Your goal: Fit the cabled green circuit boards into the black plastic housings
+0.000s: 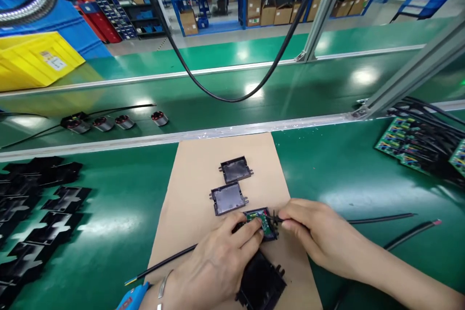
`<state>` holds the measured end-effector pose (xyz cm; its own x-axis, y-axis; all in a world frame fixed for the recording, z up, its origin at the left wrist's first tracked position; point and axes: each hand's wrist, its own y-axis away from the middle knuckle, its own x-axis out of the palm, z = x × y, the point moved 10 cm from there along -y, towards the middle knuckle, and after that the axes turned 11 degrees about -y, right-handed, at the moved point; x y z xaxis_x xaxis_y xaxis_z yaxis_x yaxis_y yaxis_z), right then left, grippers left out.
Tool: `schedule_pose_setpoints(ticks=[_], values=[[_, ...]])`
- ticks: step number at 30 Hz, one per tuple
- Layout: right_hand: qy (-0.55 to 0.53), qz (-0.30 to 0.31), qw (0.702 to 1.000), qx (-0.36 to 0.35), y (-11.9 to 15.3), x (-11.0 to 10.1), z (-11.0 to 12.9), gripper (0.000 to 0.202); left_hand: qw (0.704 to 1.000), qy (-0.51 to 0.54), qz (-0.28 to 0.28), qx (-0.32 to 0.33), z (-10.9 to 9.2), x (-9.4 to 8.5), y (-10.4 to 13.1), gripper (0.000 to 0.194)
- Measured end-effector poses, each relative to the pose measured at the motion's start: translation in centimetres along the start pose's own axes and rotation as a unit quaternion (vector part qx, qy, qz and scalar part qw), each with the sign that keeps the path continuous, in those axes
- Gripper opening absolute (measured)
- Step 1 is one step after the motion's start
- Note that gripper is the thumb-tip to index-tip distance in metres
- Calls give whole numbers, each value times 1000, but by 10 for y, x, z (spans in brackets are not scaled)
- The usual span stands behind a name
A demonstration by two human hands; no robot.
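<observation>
- sheet on counter
- two casings on sheet, behind circuit board
- covers left of sheet
- wired boards right of sheet

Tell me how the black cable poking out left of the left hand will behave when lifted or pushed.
The black cable is probably fairly stiff, since its visible length runs nearly straight. The thin coloured wires bared at its tip look likely to bend easily. It looks round, so it may roll if pushed.
</observation>
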<state>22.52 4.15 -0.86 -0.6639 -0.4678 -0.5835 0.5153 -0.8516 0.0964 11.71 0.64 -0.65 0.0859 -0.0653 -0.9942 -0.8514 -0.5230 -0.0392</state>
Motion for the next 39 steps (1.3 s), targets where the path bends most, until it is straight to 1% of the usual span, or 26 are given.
schedule_pose_setpoints(ticks=[3, 5, 7, 9, 11, 13, 16, 17, 19, 21, 23, 25, 28, 30, 32, 35, 37, 39], values=[[-10, 16, 999, -43, -3, 9, 10, 21, 1000, 12, -7, -14, 1, -1, -1, 43], [2, 30, 998, -47, -4, 13, 11, 21, 1000, 22, -4, -12, 1, -1, -3, 38], [22, 44, 998, -35, -6, 13, 11, 19, 999, 30, 7, -7, 1, 1, -5, 35], [38, 55, 998, -11, -8, 11, 11, 18, 999, 32, 18, -5, 0, 2, -6, 33], [27, 64, 997, 27, -11, 8, 7, 21, 1000, 22, 20, -3, 0, 2, -6, 33], [-25, 87, 993, 75, -14, 10, 0, 26, 1000, 10, 24, -1, -2, 3, -6, 35], [-103, 126, 975, 151, -13, 18, -17, 31, 999, 4, 33, 2, -3, 3, -6, 36], [-110, 138, 969, 173, -12, 20, -23, 32, 999, 4, 34, 4, -3, 3, -6, 35], [-82, 151, 965, 196, -9, 21, -30, 34, 999, 3, 34, 9, -4, 2, -6, 35], [-19, 132, 975, 175, -9, 15, -29, 33, 999, 3, 35, 10, -3, 3, -5, 36], [48, 81, 989, 110, -9, 4, -16, 27, 999, 4, 34, 8, -3, 5, -3, 36], [105, 43, 993, 33, -6, -1, 0, 21, 1000, 4, 27, 6, -3, 6, -2, 34], [155, 37, 986, -48, 0, 4, 14, 20, 1000, 1, 18, 2, -4, 7, -1, 32], [144, 38, 986, -80, 0, 6, 18, 21, 1000, 4, 19, -2, -3, 7, -1, 32], [109, 48, 988, -95, -3, 9, 19, 24, 1000, 10, 20, -5, -3, 7, -2, 31], [81, 69, 991, -85, -10, 11, 16, 24, 1000, 17, 15, -6, -1, 5, -2, 32], [105, 77, 989, -74, -12, 11, 13, 24, 1000, 21, 14, -2, -2, 4, -2, 32], [154, 83, 982, -75, -14, 10, 15, 24, 1000, 26, 10, -4, -1, 3, -3, 35]])
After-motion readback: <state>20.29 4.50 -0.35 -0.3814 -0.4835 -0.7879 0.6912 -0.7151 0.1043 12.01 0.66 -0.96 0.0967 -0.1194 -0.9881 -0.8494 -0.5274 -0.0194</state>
